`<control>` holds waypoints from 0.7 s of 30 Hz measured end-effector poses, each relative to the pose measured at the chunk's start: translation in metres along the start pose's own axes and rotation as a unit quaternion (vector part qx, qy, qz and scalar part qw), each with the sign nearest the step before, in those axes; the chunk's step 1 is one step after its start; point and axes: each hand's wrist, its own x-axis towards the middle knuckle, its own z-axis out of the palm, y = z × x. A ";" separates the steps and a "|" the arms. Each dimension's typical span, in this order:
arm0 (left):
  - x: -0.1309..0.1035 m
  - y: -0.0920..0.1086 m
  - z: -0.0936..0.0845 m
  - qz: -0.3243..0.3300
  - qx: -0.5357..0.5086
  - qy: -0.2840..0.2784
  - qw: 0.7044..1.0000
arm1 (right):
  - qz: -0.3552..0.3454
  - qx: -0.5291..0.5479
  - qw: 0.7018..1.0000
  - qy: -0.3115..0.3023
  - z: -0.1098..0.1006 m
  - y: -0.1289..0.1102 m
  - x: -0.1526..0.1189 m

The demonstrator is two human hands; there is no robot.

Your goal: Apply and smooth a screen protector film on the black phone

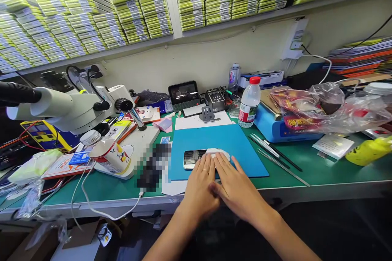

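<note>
A phone-like device (190, 160) with a dark screen and light frame lies across the blue mat (214, 136). White cloth or tissue (219, 153) covers its right part. My left hand (202, 179) lies with outstretched fingers over the device's lower edge and the cloth. Beside it, touching, my right hand (231, 181) rests its straight fingers on the cloth, thumb crossing toward my left hand. Neither hand is wrapped round anything. The fingers hide much of the device's right half.
A microscope (61, 106) and a tipped white container (112, 155) are at the left, with a white cable (107, 215) over the front edge. A red-capped bottle (249, 102) stands behind the mat. Tweezers and thin tools (281, 157) lie right, near a blue device (269, 124).
</note>
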 end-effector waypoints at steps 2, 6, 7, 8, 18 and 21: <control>-0.002 0.002 0.002 -0.004 -0.006 0.004 1.000 | -0.008 -0.002 1.000 0.004 0.001 0.000 -0.003; 0.010 0.000 -0.004 -0.023 -0.015 -0.008 1.000 | 0.004 0.001 1.000 -0.005 -0.001 0.005 0.009; 0.012 -0.001 -0.005 -0.026 -0.016 -0.007 1.000 | 0.008 0.000 1.000 -0.009 -0.001 0.005 0.011; 0.011 -0.002 -0.006 -0.025 -0.016 -0.004 1.000 | 0.010 -0.003 1.000 -0.009 0.000 0.003 0.012; -0.001 -0.015 -0.008 -0.026 -0.018 0.018 0.999 | 0.035 -0.017 0.999 -0.012 0.001 -0.020 0.018; -0.002 -0.021 -0.013 -0.033 -0.001 0.006 0.999 | 0.033 -0.007 0.999 -0.001 0.003 -0.025 0.027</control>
